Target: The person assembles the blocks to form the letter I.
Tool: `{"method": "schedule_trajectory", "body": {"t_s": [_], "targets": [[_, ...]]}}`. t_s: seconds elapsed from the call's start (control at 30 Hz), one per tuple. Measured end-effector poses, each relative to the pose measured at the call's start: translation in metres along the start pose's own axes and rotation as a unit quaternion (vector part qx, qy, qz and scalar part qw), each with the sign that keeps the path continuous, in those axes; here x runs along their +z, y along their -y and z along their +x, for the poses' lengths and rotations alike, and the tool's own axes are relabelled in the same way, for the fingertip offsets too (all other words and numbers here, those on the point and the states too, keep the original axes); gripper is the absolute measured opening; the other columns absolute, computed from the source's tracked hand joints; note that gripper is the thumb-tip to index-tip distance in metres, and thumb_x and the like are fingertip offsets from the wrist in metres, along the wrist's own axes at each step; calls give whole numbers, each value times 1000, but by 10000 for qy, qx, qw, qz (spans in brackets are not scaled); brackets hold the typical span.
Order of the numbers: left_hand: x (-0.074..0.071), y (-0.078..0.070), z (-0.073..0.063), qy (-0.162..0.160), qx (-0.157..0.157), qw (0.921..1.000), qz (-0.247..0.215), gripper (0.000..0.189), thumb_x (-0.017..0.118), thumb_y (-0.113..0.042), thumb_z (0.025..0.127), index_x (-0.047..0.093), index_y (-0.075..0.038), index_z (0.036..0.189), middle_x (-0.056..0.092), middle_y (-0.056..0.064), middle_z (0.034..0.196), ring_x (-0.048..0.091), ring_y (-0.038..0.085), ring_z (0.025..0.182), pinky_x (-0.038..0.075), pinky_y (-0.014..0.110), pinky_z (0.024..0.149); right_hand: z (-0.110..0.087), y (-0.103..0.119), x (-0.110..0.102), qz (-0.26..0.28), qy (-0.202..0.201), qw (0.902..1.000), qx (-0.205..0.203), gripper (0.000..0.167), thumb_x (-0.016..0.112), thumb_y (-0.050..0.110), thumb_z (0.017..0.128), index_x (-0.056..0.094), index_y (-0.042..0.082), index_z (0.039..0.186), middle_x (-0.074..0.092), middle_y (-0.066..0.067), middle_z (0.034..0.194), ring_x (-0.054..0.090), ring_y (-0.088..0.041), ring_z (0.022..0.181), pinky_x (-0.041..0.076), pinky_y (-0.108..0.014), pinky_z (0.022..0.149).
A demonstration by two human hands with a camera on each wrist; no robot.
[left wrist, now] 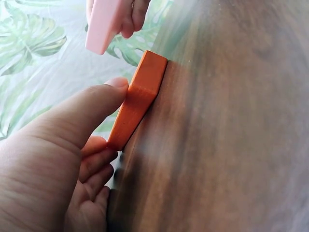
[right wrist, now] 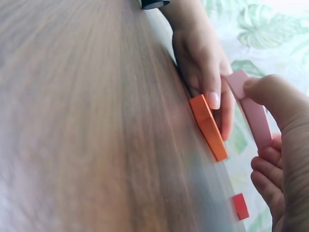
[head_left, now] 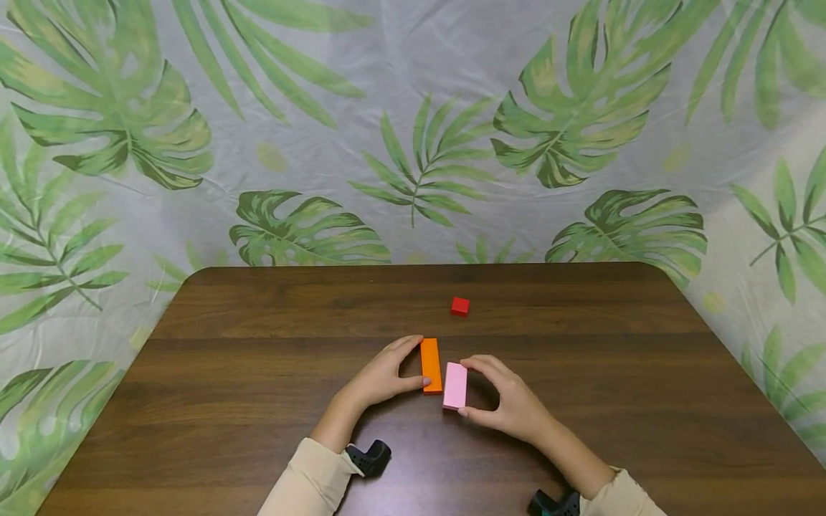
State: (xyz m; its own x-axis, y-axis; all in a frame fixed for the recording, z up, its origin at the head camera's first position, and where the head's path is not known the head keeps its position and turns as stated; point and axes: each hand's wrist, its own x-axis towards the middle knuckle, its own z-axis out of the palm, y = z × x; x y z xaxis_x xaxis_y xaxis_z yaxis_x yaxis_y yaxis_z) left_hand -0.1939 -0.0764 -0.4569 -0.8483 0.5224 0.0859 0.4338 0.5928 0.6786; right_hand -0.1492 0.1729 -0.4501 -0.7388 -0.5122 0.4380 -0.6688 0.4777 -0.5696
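Pinching a pink block (head_left: 455, 385) between thumb and fingers, the person's right hand (head_left: 510, 401) sits at 3 o'clock of that piece in my head feed. From both wrist feeds I can see the pink block is raised clear of the table (head_left: 258, 373). At 10 o'clock of it, just beside but not touching, an orange block (head_left: 431, 367) lies on the table with its long side running roughly from 12 to 6. I read the left hand (head_left: 381, 373) as gripping this one from 9 o'clock: my left wrist feed shows the thumb against its side and a fingertip at its far end. At 1 o'clock of the orange block, well apart from both hands, I have a small red block (head_left: 460, 307) resting on the table. I also pick out cream sleeves (head_left: 316, 473) on both arms and a black wrist device on each, the left device (head_left: 371, 459) at 6 o'clock of its hand and the right device (head_left: 555, 504) at 5 o'clock, partly cut off by the frame. Toward 12 o'clock, past the table's far edge, a pale leaf-print cloth (head_left: 445, 43) fills my view.
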Motion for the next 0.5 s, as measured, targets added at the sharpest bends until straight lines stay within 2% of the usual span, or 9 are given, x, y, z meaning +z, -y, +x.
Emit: {"method": "schedule_trajectory", "body": {"t_s": [0.2, 0.5], "targets": [[0, 0, 0, -5, 3, 10000, 6, 74, 65, -40, 80, 35, -4, 137, 35, 9, 139, 29, 24, 127, 25, 40, 102, 0, 1, 4, 15, 211, 9996, -183, 62, 75, 37, 71, 53, 8, 121, 50, 4, 119, 49, -15, 106, 42, -37, 88], [0, 0, 0, -25, 48, 10000, 60, 73, 66, -38, 80, 36, -4, 137, 35, 10, 139, 30, 24, 127, 25, 40, 102, -2, 6, 8, 124, 715, 9974, -11, 60, 71, 44, 73, 53, 14, 122, 49, 9, 118, 49, -12, 106, 41, -37, 88]]}}
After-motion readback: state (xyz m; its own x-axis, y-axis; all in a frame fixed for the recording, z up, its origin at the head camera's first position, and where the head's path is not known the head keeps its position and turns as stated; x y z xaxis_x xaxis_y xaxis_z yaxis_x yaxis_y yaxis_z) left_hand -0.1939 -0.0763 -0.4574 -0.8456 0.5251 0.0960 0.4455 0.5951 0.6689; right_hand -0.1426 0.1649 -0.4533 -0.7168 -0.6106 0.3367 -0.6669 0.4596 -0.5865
